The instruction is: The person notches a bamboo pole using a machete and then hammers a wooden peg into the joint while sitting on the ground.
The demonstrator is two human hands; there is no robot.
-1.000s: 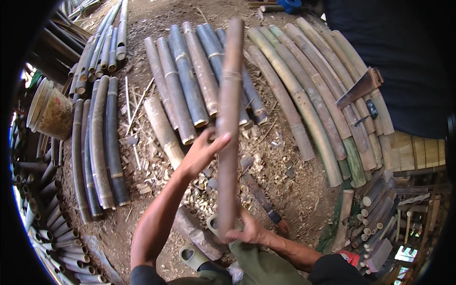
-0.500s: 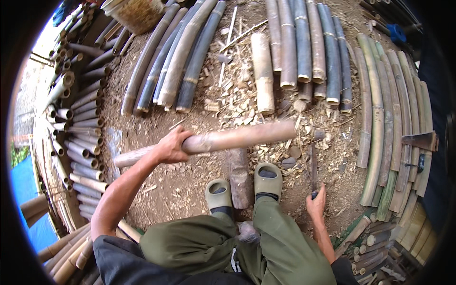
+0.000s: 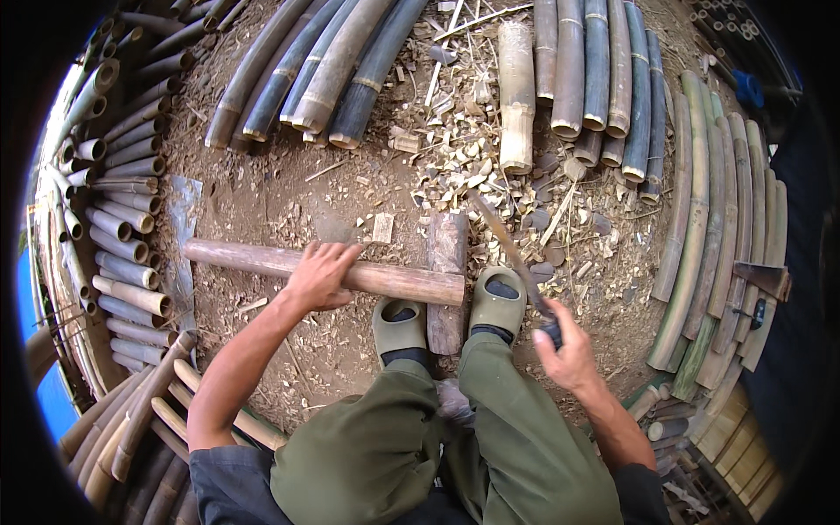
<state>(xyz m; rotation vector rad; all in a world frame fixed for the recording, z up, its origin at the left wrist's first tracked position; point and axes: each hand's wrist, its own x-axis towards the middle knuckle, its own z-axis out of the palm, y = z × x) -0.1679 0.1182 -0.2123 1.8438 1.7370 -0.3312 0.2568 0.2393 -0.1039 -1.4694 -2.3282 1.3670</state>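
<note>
A brownish bamboo pole [image 3: 402, 283] lies level from left to right, its right end over a short wooden block [image 3: 447, 331] between my feet; whether it touches the block I cannot tell. My left hand [image 3: 320, 276] grips the pole from above near its middle. In my right hand [image 3: 570, 352] is a machete [image 3: 507, 243], held by its dark handle beside my right shoe. Its long, rust-brown blade points forward and to the left, apart from the pole.
Wood chips [image 3: 468, 114] litter the dirt ahead. Dark bamboo poles [image 3: 337, 70] lie at far left, more poles [image 3: 595, 79] at far right, beside a pale bamboo piece [image 3: 516, 105]. Stacked bamboo [image 3: 131, 249] lines the left side. A cleaver-like blade [image 3: 761, 280] rests on the right-hand poles [image 3: 700, 227].
The pole has come nearer, its right end moving left to over the block, with my left hand still on it. My right hand has brought the machete up and leftward from the ground.
</note>
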